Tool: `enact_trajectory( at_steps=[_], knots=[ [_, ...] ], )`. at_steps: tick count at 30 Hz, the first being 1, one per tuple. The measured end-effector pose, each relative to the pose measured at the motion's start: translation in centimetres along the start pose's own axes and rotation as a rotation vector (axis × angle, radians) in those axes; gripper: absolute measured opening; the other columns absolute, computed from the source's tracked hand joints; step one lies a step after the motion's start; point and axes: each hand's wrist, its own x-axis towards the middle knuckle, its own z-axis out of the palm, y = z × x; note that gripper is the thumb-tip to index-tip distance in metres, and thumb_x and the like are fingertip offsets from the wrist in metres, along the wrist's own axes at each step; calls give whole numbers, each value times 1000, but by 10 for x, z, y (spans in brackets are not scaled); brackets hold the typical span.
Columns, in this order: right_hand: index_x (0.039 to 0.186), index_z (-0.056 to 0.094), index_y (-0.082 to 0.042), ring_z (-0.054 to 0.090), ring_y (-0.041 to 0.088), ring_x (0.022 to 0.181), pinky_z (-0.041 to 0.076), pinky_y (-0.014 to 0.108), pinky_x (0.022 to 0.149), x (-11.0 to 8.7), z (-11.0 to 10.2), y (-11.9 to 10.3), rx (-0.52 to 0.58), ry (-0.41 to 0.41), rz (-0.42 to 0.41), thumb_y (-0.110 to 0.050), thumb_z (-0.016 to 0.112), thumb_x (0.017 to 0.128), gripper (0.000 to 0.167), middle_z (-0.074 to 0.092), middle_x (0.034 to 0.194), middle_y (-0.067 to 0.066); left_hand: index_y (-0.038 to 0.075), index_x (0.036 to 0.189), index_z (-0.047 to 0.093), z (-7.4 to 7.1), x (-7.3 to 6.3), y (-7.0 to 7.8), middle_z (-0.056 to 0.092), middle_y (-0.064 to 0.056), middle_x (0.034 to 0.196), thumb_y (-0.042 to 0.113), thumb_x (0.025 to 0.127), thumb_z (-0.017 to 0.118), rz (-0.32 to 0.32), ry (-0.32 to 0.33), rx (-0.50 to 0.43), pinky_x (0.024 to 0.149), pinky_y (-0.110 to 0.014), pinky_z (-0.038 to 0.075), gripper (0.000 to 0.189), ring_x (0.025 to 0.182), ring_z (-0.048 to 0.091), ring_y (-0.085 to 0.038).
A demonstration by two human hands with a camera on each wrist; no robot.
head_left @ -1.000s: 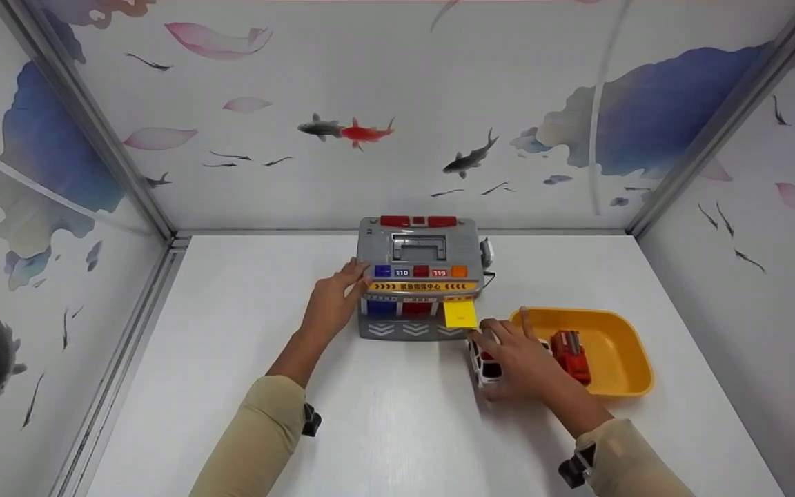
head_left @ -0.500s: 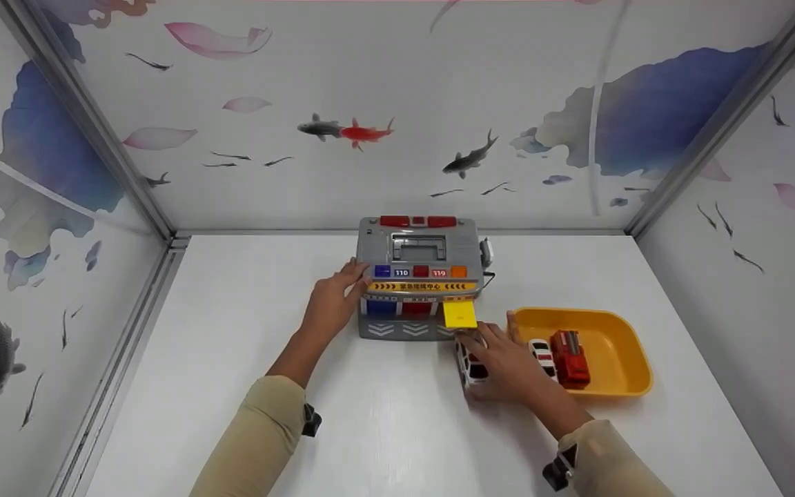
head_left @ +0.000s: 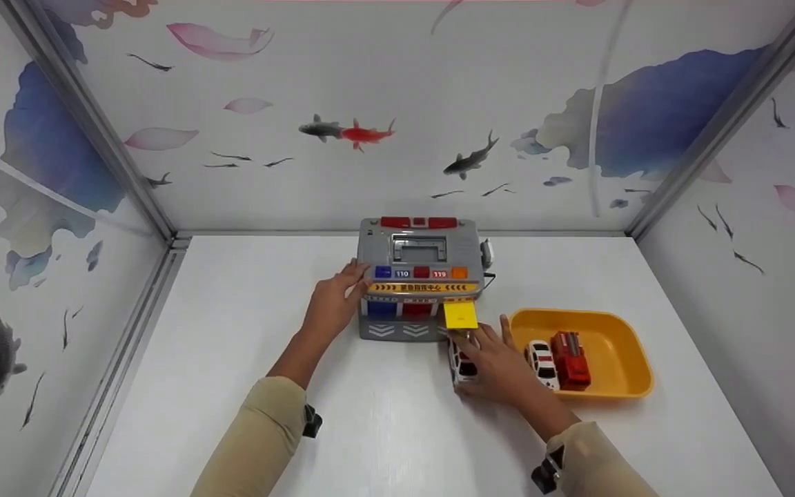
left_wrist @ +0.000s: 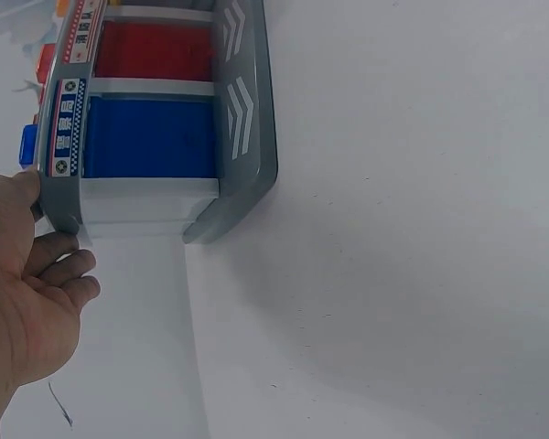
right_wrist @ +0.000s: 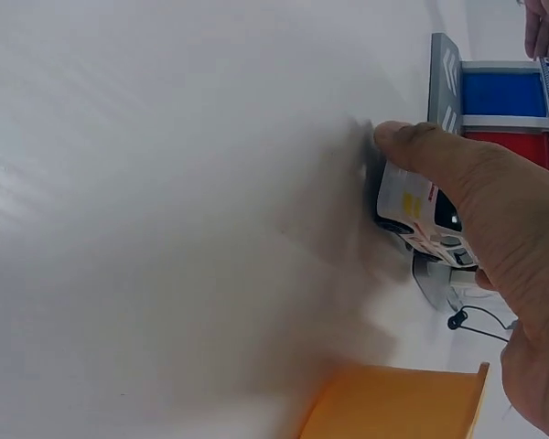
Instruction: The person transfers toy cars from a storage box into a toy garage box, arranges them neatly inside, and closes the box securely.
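The grey toy garage stands by the back wall, its yellow door swung up on the right. Blue and red doors are down. My left hand grips its left front corner, thumb at the roof edge and fingers bent against the side. Below the yellow door, my right hand holds a white toy car from above. In the right wrist view the thumb lies over one end of the white car; its far side is hidden by the hand.
Right of my right hand sits a yellow tray. Inside it a second white car lies beside a red fire truck. A thin black cord hangs at the garage's right side. Printed walls enclose the white table.
My right hand has slid the white car left, from near the tray to the front of the yellow-door bay. The second car in the tray has come into view. My left hand stays put.
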Motion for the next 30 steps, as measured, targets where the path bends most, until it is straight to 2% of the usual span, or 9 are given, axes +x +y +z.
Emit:
enact_trajectory(
  at_steps=[7,12,22,27,30],
  knots=[
    [172,40,-32,42,35,163,4,72,140,3,4,-5,-35,0,26,-61,93,85,106,46,176,6,24,160,60,1,0,0,48,-5,172,50,115,58,-4,-2,8,134,-52,39,52,161,48,-29],
    [171,41,-28,46,35,161,7,70,140,4,10,-7,-71,47,24,-61,91,86,104,50,173,7,23,160,60,0,-1,0,49,-6,171,49,115,58,5,2,7,134,-53,39,52,160,49,-30],
    [154,52,-17,53,38,154,19,72,138,5,24,-8,-103,167,-13,-55,87,90,82,57,163,15,23,161,59,-1,-2,0,46,-6,173,50,115,57,1,-5,9,134,-53,39,54,161,48,-32],
    [156,52,-14,51,39,156,21,72,137,3,32,-9,-98,206,-5,-52,82,96,77,54,168,16,24,162,58,0,-1,0,45,-5,174,51,115,56,-8,-11,10,135,-53,38,54,161,47,-32],
    [155,51,-14,50,39,157,23,72,137,2,35,-11,-99,217,9,-48,77,103,67,54,167,16,25,162,57,1,0,-1,45,-4,174,52,115,56,-13,-14,16,135,-53,38,55,162,47,-32]
  ],
)
